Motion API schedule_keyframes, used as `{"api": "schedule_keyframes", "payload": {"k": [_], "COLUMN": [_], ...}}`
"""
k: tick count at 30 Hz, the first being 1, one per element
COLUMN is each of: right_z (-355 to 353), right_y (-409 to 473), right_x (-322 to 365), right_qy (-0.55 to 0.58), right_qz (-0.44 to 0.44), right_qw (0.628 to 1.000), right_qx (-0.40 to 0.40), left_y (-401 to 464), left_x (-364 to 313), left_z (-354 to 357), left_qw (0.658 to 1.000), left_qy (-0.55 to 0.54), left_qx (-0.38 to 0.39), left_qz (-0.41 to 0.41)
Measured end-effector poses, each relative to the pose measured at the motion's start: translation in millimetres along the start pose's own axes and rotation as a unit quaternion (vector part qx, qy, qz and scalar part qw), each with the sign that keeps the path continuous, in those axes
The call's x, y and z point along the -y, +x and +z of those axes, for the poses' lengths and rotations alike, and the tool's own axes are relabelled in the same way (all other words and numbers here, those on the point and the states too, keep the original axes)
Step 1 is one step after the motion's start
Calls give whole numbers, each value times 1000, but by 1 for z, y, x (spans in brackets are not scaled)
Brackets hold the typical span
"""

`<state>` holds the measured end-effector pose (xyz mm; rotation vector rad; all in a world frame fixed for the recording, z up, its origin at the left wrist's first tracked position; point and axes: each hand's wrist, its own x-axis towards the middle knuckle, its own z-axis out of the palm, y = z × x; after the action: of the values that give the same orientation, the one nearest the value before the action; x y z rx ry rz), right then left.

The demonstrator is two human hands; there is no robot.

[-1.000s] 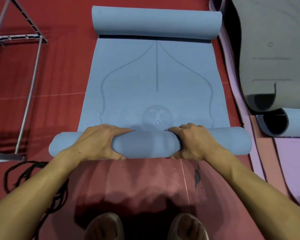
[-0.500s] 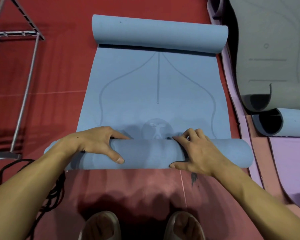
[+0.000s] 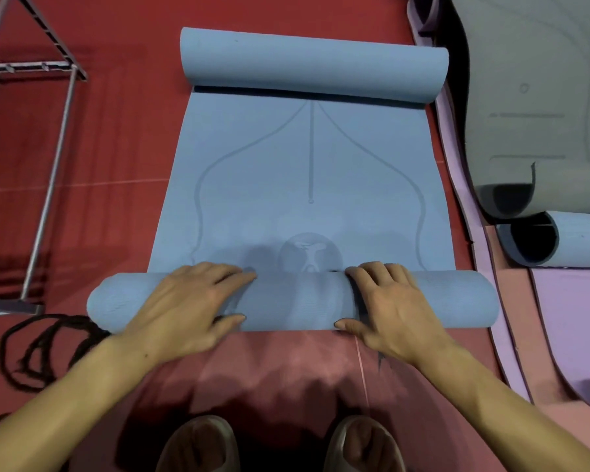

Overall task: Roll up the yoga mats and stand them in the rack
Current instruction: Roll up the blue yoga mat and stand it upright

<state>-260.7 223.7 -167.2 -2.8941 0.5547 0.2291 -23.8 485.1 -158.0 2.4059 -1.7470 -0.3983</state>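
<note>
**Both palms down on the blue roll**

Over at the floor's left edge, the metal rack (image 3: 53,158) is standing bare-framed, with a dark cord (image 3: 45,349) lying coiled just below it. Moving in, the left hand (image 3: 184,308) is pressing flat on the near roll of the blue yoga mat (image 3: 307,185), fingers spread loosely over the top, thumb tucked against the roll's near side. The mat is lying mid-floor, curled at both ends, its printed emblem peeking out just beyond the near roll. The right hand (image 3: 389,311) is mirroring the left, fingers lying close together across the crest, thumb out toward the centre. Along the floor's right edge, a purple mat (image 3: 573,318), a grey mat (image 3: 532,97) and another blue rolled mat (image 3: 573,240) are waiting.
</note>
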Motion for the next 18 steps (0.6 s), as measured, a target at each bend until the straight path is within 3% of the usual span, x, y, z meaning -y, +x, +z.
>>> {"api": "schedule_keyframes", "payload": {"k": [5,9,18], "right_z": [-4,-9,-23], "right_y": [1,6,15], "right_x": [-1,-1,4], "right_qy": [24,31,-21], "right_qz": [15,27,36], "right_qw": [999,999,999], "right_qx": [-15,-13,-18], "left_y": [-1,23,52], "left_x": [-14,10,12], "left_z": [21,7,-18], "left_qw": [998,997,993], "left_qy": [36,-30,39], "left_qx": [-20,43,95], "left_qz": [-44,-51,-58]}}
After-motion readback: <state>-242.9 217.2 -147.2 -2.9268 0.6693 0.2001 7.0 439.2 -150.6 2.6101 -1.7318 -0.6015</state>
